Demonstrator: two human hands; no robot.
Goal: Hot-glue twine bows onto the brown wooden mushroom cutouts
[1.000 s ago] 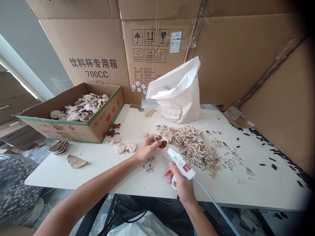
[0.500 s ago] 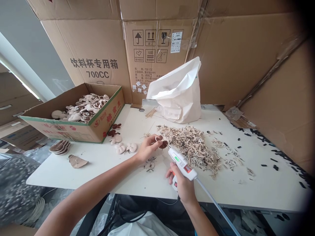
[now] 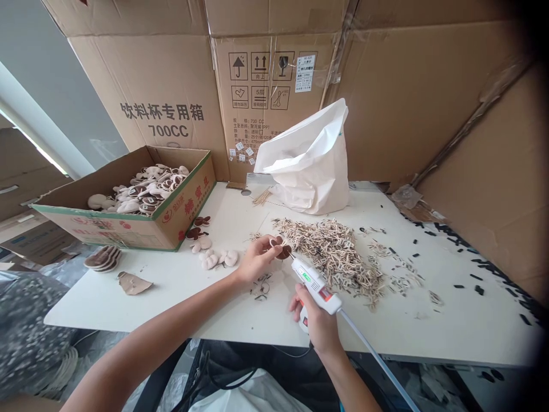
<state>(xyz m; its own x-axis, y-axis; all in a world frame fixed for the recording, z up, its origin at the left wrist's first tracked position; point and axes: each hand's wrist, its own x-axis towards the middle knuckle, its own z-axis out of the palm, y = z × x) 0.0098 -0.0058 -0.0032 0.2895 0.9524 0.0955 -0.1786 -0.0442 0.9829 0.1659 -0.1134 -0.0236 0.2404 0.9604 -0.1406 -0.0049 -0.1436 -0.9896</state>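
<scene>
A small brown felt piece with a pale rim (image 3: 283, 252) is pinched between the fingertips of my left hand (image 3: 259, 258). Wrapped round the handle of a white hot glue gun (image 3: 315, 280) is my right hand (image 3: 319, 320). The gun's nozzle points up and left, right at the brown piece; whether it touches I cannot tell. A long glue stick (image 3: 377, 357) trails from the gun's back. Just beyond both hands lies a heap of short pale strips (image 3: 330, 252). Dark scraps (image 3: 261, 289) lie below my left wrist.
An open carton (image 3: 111, 229) full of plush pieces stands at left. Pale plush pieces (image 3: 210, 260) and brown ones (image 3: 195, 233) lie beside it. A white bag (image 3: 313, 171) stands at the back, a stack of felt shapes (image 3: 103, 258) at left, black bits (image 3: 479, 290) at right.
Almost nothing differs. The whole view has shifted very slightly; both hands keep the same hold, with the glue gun's nozzle still at the brown piece.
</scene>
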